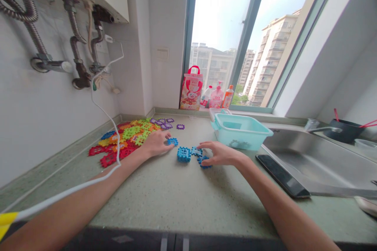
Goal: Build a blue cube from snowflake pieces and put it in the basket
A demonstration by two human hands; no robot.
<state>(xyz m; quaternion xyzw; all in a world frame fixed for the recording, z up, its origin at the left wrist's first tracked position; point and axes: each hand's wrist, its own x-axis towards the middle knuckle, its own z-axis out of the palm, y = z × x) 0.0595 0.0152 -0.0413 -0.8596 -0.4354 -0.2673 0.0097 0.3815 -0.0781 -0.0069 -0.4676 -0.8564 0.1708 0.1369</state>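
The left hand (156,143) appears to pinch a notched light-blue tile (173,141) by its near edge, thumb opposite fingertips. The right hand (220,153) is spread, its fingertips at an upper blue tile (196,151) and its thumb at a lower blue tile (205,161); whether it grips either is hard to tell. Touching both at once, it could drag the wrong one along. The blue tile stack (184,154) sits just left of the right hand's fingers, so a careless sweep might knock it askew. The multicoloured tile heap (126,139) spreads left of the left hand; drawing that arm back could scatter pieces over the worktop (176,200). The white cable (103,110) crosses over the left forearm and might snag. Right of the right hand, the phone (281,174) lies along the sink (294,149), where an elbow bump could tip it in.
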